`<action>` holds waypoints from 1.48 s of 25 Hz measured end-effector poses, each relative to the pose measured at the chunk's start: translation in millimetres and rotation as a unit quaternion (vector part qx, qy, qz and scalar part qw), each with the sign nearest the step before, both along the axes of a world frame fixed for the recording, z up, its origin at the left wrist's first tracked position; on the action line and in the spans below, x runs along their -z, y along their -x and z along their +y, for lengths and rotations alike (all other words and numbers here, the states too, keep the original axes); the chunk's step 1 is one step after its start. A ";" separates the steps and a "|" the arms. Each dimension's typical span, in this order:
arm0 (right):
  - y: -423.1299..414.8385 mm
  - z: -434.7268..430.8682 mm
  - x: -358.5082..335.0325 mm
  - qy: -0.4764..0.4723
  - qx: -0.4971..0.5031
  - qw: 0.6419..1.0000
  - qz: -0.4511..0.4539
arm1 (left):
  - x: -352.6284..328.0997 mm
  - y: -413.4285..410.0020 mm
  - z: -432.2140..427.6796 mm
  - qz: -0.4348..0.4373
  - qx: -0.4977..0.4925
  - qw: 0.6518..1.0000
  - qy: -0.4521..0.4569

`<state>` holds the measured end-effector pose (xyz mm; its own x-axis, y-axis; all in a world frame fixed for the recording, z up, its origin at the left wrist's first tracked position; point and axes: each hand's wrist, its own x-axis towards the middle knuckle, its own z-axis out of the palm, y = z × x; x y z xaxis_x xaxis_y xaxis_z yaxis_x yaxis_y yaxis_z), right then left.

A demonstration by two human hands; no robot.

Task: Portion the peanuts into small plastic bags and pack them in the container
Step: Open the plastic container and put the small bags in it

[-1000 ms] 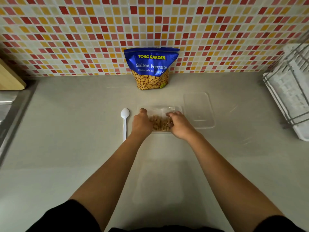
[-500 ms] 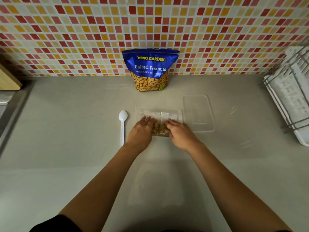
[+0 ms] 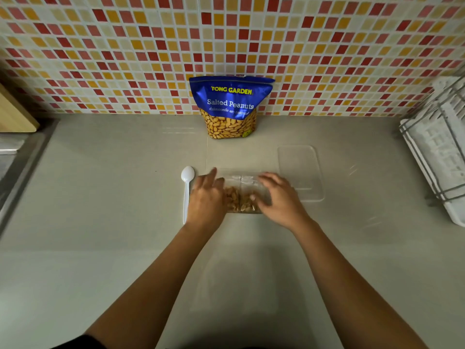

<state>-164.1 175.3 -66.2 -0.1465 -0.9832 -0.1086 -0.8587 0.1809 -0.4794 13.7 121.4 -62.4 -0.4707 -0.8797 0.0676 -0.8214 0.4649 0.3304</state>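
Both hands are working at the clear plastic container [image 3: 251, 171] in the middle of the tabletop [image 3: 113, 197], between the white plastic spoon [image 3: 186, 195] on its left and the clear lid [image 3: 300, 172] lying flat on its right.

Two small plastic bags of peanuts [image 3: 240, 200] are lying inside it, side by side and touching.

- Left hand [image 3: 206, 200]: fingers straight, resting against the left bag and the container's left edge, gripping nothing.
- Right hand [image 3: 279, 197]: fingers spread over the right bag. It is motion-blurred, so I cannot tell whether the thumb is pinching the film or only pressing.

Handling, as I am judging it: the bags are light, soft and slippery, and the loose nuts shift under pressure. The film could split if forced, so I am favouring flat palms on the filled part, or a pinch at the empty top.

Orientation: each bag's long axis is running away from me toward the tiled wall, with the peanuts bunched at the near end and the clear tops [image 3: 247, 178] pointing far. My hands are covering too much of the container to fix its own long axis.

The Salted Peanuts pouch [image 3: 231, 107] is standing upright against the wall, well apart from the container
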 end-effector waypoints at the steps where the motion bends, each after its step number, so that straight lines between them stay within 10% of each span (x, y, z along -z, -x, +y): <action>1: 6.8 2.1 0.6 0.054 0.072 0.996 -0.017 | -3.7 -3.6 -1.3 0.016 -0.065 0.997 -0.036; 5: 46.1 5.9 8.4 0.016 0.334 0.942 -0.016 | -7.8 -10.0 -4.3 0.050 -0.177 0.971 -0.153; 14: 50.7 9.7 10.0 -0.113 0.388 0.915 -0.007 | -1.2 -9.6 -4.4 0.074 -0.193 0.965 -0.164; 18: 56.1 12.5 10.2 0.082 0.429 0.894 -0.102 | -0.9 -11.2 -3.7 0.087 -0.185 0.967 -0.155; 24: 69.9 0.1 -23.9 0.387 0.493 0.677 -0.386 | -12.2 -11.3 -5.3 0.124 -0.218 0.960 -0.125; 26: 66.8 -6.8 -45.6 0.371 0.413 0.685 -0.471 | -26.2 -8.4 -8.5 0.229 -0.208 0.944 -0.113; 30: 34.9 -16.4 -55.4 0.207 0.317 0.747 -0.546 | -57.0 5.1 -6.8 0.466 -0.144 0.806 -0.335; 34: 14.8 -20.9 -29.8 0.196 0.405 0.715 -0.536 | -44.9 4.9 -0.9 0.387 -0.225 0.864 -0.228; 37: 5.3 -23.8 -5.6 0.179 0.416 0.758 -0.469 | -28.4 -1.6 8.3 0.264 -0.245 0.925 -0.123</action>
